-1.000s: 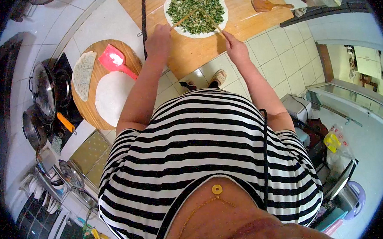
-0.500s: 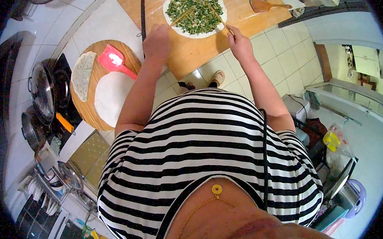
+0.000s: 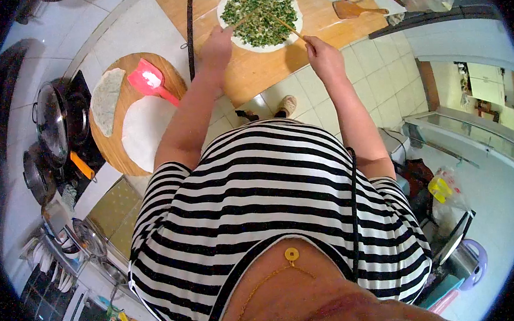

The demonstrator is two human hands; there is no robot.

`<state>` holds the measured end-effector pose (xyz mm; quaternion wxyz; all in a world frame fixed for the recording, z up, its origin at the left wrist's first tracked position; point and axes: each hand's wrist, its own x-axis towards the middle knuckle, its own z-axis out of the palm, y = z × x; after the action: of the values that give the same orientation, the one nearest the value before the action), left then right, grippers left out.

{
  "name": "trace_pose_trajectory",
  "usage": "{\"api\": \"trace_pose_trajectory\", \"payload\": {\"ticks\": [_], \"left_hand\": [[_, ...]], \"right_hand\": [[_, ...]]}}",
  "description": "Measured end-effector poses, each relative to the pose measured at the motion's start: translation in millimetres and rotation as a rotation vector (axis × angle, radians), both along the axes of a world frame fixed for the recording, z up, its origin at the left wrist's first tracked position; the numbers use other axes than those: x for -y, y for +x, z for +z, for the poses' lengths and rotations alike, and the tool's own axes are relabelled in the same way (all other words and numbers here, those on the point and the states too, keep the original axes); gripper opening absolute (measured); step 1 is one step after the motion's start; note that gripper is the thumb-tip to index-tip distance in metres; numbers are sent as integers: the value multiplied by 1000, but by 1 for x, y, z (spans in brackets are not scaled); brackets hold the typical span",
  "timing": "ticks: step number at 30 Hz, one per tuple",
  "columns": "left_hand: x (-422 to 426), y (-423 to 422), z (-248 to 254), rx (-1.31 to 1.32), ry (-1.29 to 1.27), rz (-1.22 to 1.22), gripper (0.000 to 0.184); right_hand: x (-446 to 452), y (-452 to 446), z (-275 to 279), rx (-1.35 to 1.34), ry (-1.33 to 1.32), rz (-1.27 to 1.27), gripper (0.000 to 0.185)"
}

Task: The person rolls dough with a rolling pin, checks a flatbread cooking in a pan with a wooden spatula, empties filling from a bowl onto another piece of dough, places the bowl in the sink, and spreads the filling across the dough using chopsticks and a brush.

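Note:
A round of pale dough (image 3: 222, 12) lies on the wooden board (image 3: 249, 78), spread with chopped green filling (image 3: 268, 32). My left hand (image 3: 215, 49) is closed on a chopstick (image 3: 238, 23), whose tip rests in the filling from the left. From the right, my right hand (image 3: 323, 56) grips another chopstick (image 3: 287, 26). Its tip also reaches into the filling, close to the first one. Both hands stay just outside the dough's near edge.
To the left, a round wooden board (image 3: 108, 147) carries a folded filled flatbread (image 3: 108, 102), a plain dough round (image 3: 143, 129) and a red scoop (image 3: 146, 79) with white powder. A lidded pan (image 3: 51, 123) stands farther left. A wooden spatula (image 3: 351, 9) lies at the right.
Both chopstick tips have shifted within the filling, the right one moving leftward and nearer the middle. My right hand has turned slightly. The camera view has shifted a little.

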<state>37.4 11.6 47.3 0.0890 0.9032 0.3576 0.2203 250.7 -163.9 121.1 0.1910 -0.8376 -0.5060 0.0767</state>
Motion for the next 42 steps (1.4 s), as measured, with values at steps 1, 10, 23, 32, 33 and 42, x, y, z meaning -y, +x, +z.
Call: {"api": "trace_pose_trajectory", "payload": {"ticks": [1,10,23,32,33,42], "left_hand": [[0,1,9,-20,-18,25,30],[2,14,-76,57,-254,-7,32],[5,7,-89,199,-493,65,29],[59,48,21,297,-1216,125,34],[66,55,25,295,-1210,133,34],[54,90,-4,633,-1376,254,28]], "right_hand": [[1,1,0,7,-13,-3,25],[1,17,-16,-273,19,-101,28],[7,16,-8,-804,-31,-254,31],[-10,-5,-39,-1272,64,-154,28],[-14,-9,-38,-1300,-7,-136,27],[-67,78,-65,-746,-204,331,30]]}}
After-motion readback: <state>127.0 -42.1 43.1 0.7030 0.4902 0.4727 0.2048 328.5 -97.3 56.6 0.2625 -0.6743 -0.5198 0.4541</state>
